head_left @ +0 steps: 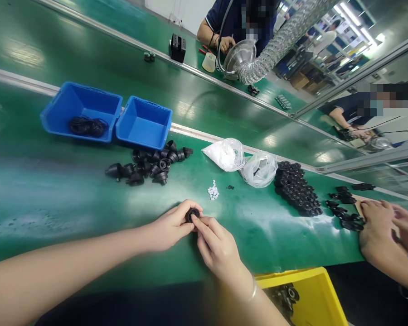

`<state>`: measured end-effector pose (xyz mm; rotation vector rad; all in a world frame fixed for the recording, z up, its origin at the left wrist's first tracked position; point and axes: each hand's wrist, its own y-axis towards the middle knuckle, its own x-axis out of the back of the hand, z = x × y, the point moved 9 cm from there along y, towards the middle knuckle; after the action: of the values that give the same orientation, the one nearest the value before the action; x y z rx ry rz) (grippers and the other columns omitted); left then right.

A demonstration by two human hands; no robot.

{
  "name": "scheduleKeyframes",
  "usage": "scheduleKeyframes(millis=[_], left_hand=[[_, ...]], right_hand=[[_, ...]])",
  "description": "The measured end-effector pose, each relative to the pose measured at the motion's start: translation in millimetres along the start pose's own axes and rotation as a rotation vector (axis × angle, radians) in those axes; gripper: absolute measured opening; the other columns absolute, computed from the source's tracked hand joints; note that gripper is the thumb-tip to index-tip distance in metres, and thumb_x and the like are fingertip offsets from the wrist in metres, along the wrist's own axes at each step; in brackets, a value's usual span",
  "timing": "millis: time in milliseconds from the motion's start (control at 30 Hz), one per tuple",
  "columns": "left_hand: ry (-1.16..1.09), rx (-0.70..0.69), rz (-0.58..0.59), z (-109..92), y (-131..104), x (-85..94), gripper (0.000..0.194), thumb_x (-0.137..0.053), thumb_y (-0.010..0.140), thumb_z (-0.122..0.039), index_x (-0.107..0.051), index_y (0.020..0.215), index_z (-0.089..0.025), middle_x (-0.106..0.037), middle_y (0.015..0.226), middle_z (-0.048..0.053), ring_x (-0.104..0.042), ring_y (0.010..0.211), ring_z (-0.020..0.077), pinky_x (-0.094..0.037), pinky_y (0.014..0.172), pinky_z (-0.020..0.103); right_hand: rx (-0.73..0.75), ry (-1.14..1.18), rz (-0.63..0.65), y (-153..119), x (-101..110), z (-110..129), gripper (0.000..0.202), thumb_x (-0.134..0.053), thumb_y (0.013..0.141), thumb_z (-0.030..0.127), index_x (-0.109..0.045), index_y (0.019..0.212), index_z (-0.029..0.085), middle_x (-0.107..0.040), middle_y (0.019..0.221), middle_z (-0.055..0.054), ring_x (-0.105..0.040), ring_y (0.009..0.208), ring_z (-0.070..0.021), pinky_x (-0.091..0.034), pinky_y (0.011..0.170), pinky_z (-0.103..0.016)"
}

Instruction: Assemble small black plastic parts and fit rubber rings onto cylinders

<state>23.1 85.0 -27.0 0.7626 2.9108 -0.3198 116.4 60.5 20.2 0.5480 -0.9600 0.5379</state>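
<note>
My left hand [175, 226] is wrapped round a round black cup-like part [192, 214], its opening facing up. The index finger of my right hand [217, 244] presses at the rim or inside of that part; whether a small piece sits under the fingertip is hidden. Beyond my hands lie a small pile of white pieces [213, 190] and a few tiny black pieces [230, 187]. Further left is a heap of black parts [146, 165].
Two blue bins [144, 122] stand behind the heap, the left one holding black cable. Plastic bags [226, 155] and stacked black parts [297, 188] lie to the right. A yellow bin [321, 294] is at the near edge. A co-worker's hands [381, 226] are at far right.
</note>
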Motion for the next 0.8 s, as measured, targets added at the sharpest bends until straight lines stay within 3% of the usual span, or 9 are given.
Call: scheduleKeyframes(millis=[133, 300, 400, 500, 600, 733, 800], left_hand=[[-0.122, 0.003, 0.038, -5.0, 1.1, -4.4, 0.024, -0.054, 0.087, -0.023, -0.049, 0.111, -0.022, -0.054, 0.096, 0.002, -0.054, 0.089, 0.0176, -0.046, 0.081, 0.034], [-0.39, 0.014, 0.107, -17.0, 0.6, -15.3, 0.019, -0.055, 0.089, -0.026, -0.049, 0.105, -0.02, -0.053, 0.111, 0.006, -0.056, 0.111, 0.024, -0.045, 0.095, 0.043], [-0.365, 0.071, 0.084, -15.4, 1.5, -17.9, 0.017, -0.049, 0.092, -0.034, -0.05, 0.101, -0.019, -0.053, 0.11, 0.007, -0.062, 0.104, 0.0252, -0.049, 0.091, 0.047], [-0.296, 0.092, 0.08, -13.7, 1.9, -21.8, 0.022, -0.05, 0.092, -0.039, -0.052, 0.099, -0.019, -0.054, 0.106, 0.006, -0.064, 0.096, 0.0242, -0.052, 0.087, 0.046], [-0.238, 0.119, 0.076, -4.2, -0.8, -23.5, 0.027, -0.052, 0.089, -0.045, -0.053, 0.102, -0.021, -0.056, 0.105, 0.005, -0.064, 0.095, 0.0243, -0.054, 0.085, 0.044], [0.074, 0.08, 0.008, 15.8, -3.9, -11.8, 0.039, -0.051, 0.088, -0.05, -0.051, 0.118, -0.025, -0.058, 0.124, 0.008, -0.055, 0.117, 0.0286, -0.049, 0.096, 0.039], [0.272, 0.065, -0.028, 23.6, -4.9, -8.3, 0.047, -0.047, 0.089, -0.052, -0.045, 0.129, -0.027, -0.057, 0.13, 0.007, -0.051, 0.124, 0.0289, -0.041, 0.105, 0.041]], right_hand=[[0.001, -0.018, -0.004, 0.8, 3.0, 1.0, 0.051, -0.043, 0.09, 0.008, -0.041, 0.139, 0.022, -0.059, 0.11, -0.012, -0.059, 0.105, -0.0242, -0.055, 0.083, -0.039], [-0.124, 0.162, -0.356, -11.0, 26.9, -18.7, 0.047, -0.047, 0.088, 0.008, -0.042, 0.133, 0.024, -0.06, 0.099, -0.008, -0.062, 0.084, -0.0181, -0.056, 0.07, -0.032], [-0.163, 0.185, -0.414, -12.8, 27.7, -28.0, 0.046, -0.047, 0.089, 0.01, -0.041, 0.132, 0.023, -0.058, 0.095, -0.007, -0.06, 0.072, -0.0147, -0.054, 0.062, -0.028], [-0.156, 0.182, -0.377, -9.1, 27.8, -28.1, 0.044, -0.045, 0.088, 0.01, -0.04, 0.131, 0.021, -0.057, 0.094, -0.006, -0.056, 0.064, -0.0119, -0.051, 0.058, -0.026], [-0.079, 0.125, -0.295, -5.7, 30.7, -15.0, 0.046, -0.047, 0.086, 0.014, -0.04, 0.131, 0.02, -0.059, 0.094, -0.006, -0.058, 0.071, -0.0137, -0.052, 0.064, -0.026], [0.042, -0.112, -0.003, -0.8, 9.9, 8.0, 0.054, -0.057, 0.081, 0.038, -0.042, 0.13, 0.02, -0.061, 0.099, -0.005, -0.062, 0.082, -0.0178, -0.052, 0.068, -0.028], [0.05, -0.216, 0.133, -0.7, -4.3, 10.4, 0.045, -0.054, 0.087, 0.043, -0.046, 0.125, 0.021, -0.063, 0.103, -0.006, -0.063, 0.085, -0.0167, -0.051, 0.067, -0.026]])
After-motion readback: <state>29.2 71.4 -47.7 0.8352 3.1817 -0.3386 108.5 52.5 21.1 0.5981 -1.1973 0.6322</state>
